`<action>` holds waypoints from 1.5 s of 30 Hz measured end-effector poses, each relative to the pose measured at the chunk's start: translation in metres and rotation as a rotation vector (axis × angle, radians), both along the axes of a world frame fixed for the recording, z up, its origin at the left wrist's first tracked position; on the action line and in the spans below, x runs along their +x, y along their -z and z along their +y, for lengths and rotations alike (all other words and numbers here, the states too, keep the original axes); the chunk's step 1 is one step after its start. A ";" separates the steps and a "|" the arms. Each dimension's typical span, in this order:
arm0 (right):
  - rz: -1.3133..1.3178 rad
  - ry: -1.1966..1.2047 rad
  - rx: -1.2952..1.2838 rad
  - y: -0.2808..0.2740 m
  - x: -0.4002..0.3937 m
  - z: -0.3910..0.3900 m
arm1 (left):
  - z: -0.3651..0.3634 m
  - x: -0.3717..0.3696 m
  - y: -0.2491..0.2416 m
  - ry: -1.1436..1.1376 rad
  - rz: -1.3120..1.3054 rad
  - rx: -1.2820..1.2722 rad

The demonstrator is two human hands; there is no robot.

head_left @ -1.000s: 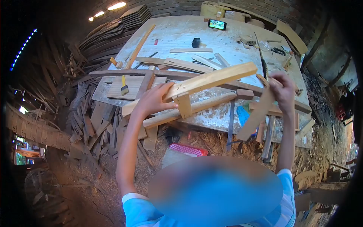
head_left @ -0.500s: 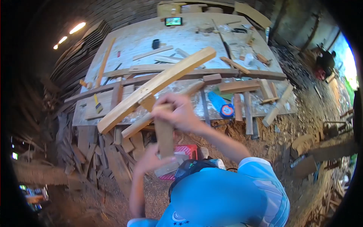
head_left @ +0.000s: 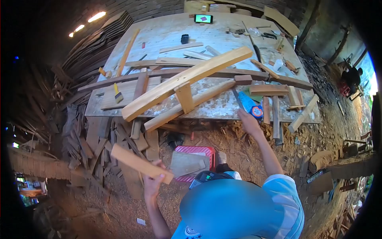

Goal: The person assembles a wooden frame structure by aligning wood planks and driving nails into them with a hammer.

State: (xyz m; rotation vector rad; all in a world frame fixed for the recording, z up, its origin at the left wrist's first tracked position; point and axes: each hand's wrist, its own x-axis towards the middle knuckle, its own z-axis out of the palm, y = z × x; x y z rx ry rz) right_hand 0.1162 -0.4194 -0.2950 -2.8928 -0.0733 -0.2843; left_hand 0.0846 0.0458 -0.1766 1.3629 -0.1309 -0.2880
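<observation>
My left hand is closed round one end of a flat wooden board, held out over the floor at lower left. At the bench's front edge, my right hand meets the lower end of a thin dark strip; its fingers are too small and blurred to show a grip. Just right of that hand lies a blue and orange tape measure. A long pale beam rests at a slant, joined by a short wooden block to a second rail below it.
The workbench bears several wood strips, a paintbrush and a phone at the back. A red stool with a grey board stands close to my body. Offcuts heap up at left.
My left hand has swung the board away to the lower left. My right hand has let go of it and moved right to the dark strip. The view has shifted slightly.
</observation>
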 end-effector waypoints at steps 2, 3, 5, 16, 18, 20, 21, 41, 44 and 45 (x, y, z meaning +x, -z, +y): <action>0.106 0.020 0.058 -0.017 -0.001 0.002 | -0.004 0.022 -0.019 0.047 -0.009 0.099; 0.161 0.034 0.085 -0.027 -0.002 0.006 | -0.012 0.036 -0.039 0.060 -0.022 0.236; 0.173 0.043 0.115 -0.032 0.003 0.012 | -0.039 0.072 -0.065 0.044 -0.136 0.249; -0.563 -0.388 0.320 -0.230 0.145 0.096 | -0.161 0.259 -0.114 0.147 -0.220 0.512; -0.155 -0.395 0.199 -0.233 0.174 0.109 | -0.154 0.264 -0.106 0.103 -0.299 0.774; -0.026 -0.421 0.182 -0.229 0.190 0.111 | -0.152 0.257 -0.101 0.042 -0.362 0.932; -0.096 -0.443 0.230 -0.223 0.185 0.114 | -0.151 0.245 -0.104 0.000 -0.383 0.957; -0.183 -0.689 0.331 -0.199 0.092 0.089 | -0.168 0.125 -0.088 0.108 -0.940 1.114; -0.225 -0.737 0.286 -0.197 0.091 0.090 | -0.164 0.124 -0.081 0.092 -0.979 1.120; -0.245 -0.744 0.288 -0.197 0.091 0.090 | -0.164 0.125 -0.081 0.087 -0.984 1.104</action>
